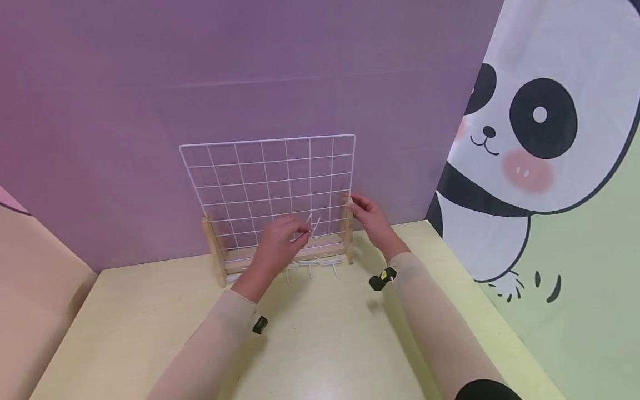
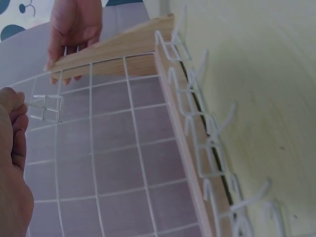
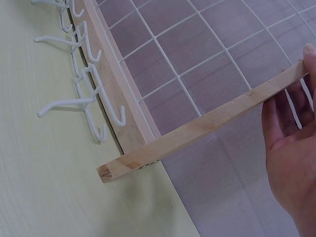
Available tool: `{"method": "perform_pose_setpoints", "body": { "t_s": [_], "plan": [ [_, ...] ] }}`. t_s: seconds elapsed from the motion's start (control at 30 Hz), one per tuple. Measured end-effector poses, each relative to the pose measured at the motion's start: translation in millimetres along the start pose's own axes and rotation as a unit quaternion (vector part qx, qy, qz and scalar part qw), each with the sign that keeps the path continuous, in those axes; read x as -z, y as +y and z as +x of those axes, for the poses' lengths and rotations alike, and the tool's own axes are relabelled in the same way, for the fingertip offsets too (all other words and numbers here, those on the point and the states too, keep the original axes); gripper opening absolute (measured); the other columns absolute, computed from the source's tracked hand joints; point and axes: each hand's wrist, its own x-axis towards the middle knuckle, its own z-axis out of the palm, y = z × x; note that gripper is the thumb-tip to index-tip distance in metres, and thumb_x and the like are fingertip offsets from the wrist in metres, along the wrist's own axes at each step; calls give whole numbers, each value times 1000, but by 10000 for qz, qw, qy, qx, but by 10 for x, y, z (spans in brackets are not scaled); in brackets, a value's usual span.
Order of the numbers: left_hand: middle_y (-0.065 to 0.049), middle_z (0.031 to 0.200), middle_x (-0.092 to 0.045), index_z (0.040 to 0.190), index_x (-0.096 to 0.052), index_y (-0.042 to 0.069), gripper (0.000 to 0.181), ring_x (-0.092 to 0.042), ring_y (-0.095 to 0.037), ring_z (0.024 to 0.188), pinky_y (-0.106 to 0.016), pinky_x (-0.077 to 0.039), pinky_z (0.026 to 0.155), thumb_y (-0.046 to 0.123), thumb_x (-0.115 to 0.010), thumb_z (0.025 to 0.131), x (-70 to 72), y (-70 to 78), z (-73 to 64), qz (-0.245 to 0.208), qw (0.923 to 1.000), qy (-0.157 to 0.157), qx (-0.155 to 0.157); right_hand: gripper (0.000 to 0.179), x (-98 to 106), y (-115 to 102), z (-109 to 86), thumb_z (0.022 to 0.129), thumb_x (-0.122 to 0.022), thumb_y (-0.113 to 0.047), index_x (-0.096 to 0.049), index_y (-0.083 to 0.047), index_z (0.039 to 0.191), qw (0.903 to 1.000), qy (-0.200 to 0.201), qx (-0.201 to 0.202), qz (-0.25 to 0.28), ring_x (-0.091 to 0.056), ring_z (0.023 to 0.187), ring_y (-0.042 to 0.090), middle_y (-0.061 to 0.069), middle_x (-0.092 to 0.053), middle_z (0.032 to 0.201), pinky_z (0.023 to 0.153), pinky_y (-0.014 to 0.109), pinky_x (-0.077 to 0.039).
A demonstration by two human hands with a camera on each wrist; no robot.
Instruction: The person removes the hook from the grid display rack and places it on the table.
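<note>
A white wire grid (image 1: 267, 140) stands upright in a wooden stand (image 1: 215, 255) at the back of the table. My left hand (image 1: 277, 244) pinches a small white wire hook (image 2: 61, 105) between thumb and fingers, in front of the grid's lower right part. My right hand (image 1: 373, 220) grips the upper end of the stand's right wooden upright (image 3: 217, 118), with the thumb on the near side and fingers behind. Several more white wire hooks (image 3: 66, 103) sit in a row along the stand's base, their prongs pointing out over the table.
The pale table (image 1: 320, 344) reaches back to a purple backdrop (image 1: 265, 72) right behind the grid. A panda picture (image 1: 525, 189) covers the right wall. Small black devices (image 1: 382, 279) are strapped at both wrists.
</note>
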Motion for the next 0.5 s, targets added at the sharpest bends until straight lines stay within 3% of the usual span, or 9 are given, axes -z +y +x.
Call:
{"method": "perform_pose_setpoints", "body": {
  "t_s": [0.17,0.5],
  "plan": [
    [-5,95,-78,99,-83,5,10,-73,-28,94,-45,-63,87,-1,-86,92,24,-89,-107,-36,10000,-59,5,44,8,-3,-3,114,-65,-21,-61,-3,154,10000,9,-38,-80,-55,148,29,15,-63,156,128,46,-39],
    [-4,99,-79,100,-83,7,9,-74,-26,96,-45,-64,89,1,-86,95,111,-156,-290,58,9985,-400,371,43,0,2,9,114,-65,-17,-62,-2,154,10000,34,25,13,-57,145,27,17,-64,154,127,45,-42]
  ]
}}
